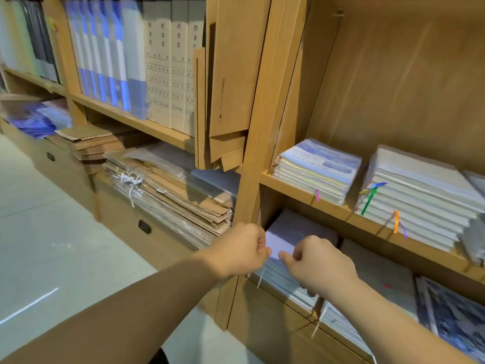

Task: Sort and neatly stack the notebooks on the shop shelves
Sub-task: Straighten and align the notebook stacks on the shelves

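Wooden shelving [265, 101] fills the wall, divided by an upright into two bays. In the right bay, lower shelf, a stack of notebooks [286, 277] lies flat against the upright. The top notebook [296, 229] has a pale lavender cover.

The left grip [236, 250] is at the near left corner of that cover, fingers curled, thumb and forefinger pinching the edge. The right grip [317, 266] is just beside it on the same near edge, thumb laid on the cover, fingers curled under. The two grips are near each other but not touching.

To the right of this stack lies a grey-covered stack [380, 271], then a blue-patterned stack [451, 311]. On the shelf above sit two further stacks [317, 166] [420, 190] with coloured ribbon markers [367, 200] hanging over the shelf edge.

In the left bay stand cream file boxes [168, 74] and blue folders [105, 53]; below them lies a pile of kraft envelopes [170, 190].
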`<state>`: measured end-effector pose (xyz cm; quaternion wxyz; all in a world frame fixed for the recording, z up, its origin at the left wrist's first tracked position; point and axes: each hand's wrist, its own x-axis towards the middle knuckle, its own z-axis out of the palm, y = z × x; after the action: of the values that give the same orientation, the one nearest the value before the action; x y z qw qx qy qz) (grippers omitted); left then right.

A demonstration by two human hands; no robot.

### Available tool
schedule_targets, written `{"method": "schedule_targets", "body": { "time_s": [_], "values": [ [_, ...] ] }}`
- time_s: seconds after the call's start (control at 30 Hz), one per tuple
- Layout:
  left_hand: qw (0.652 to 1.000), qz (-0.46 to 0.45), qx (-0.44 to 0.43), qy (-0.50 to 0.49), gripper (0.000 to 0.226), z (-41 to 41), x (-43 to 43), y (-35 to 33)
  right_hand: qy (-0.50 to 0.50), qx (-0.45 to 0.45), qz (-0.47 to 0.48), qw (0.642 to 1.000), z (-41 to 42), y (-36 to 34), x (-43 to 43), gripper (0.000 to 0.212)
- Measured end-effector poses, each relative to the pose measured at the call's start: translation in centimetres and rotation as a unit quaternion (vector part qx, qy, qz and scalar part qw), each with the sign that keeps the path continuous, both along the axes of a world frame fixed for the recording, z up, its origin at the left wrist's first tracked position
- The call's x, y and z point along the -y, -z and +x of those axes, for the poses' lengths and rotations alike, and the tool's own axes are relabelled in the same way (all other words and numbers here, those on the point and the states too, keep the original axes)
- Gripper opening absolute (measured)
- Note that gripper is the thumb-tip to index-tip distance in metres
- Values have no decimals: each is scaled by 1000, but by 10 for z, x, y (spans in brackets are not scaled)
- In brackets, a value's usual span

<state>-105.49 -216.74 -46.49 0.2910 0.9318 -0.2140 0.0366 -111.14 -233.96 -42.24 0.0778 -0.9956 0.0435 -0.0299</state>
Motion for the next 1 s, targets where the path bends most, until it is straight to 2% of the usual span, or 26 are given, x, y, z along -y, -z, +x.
{"method": "schedule_targets", "body": {
  "time_s": [0.2,0.3,0.4,0.6,0.8,0.87,1.0],
  "values": [
    [999,-12,-38,4,25,20,2,56,40,-9,30,999,14,50,11,45],
    [998,-53,-44,-10,19,24,9,77,48,-4,41,998,18,58,21,42],
    [997,-57,-46,-3,17,24,10,78,38,3,40,998,20,56,23,42],
    [997,-72,12,34,13,24,1,18,1,44,19,999,20,10,8,40],
    [986,-136,101,-3,15,32,-17,-65,37,172,-40,984,16,-77,23,50],
    [986,-137,98,0,16,39,-22,-83,66,192,-62,977,14,-97,33,53],
    [993,-102,47,26,17,52,-20,-100,101,161,-89,978,11,-102,41,52]
  ]
}}
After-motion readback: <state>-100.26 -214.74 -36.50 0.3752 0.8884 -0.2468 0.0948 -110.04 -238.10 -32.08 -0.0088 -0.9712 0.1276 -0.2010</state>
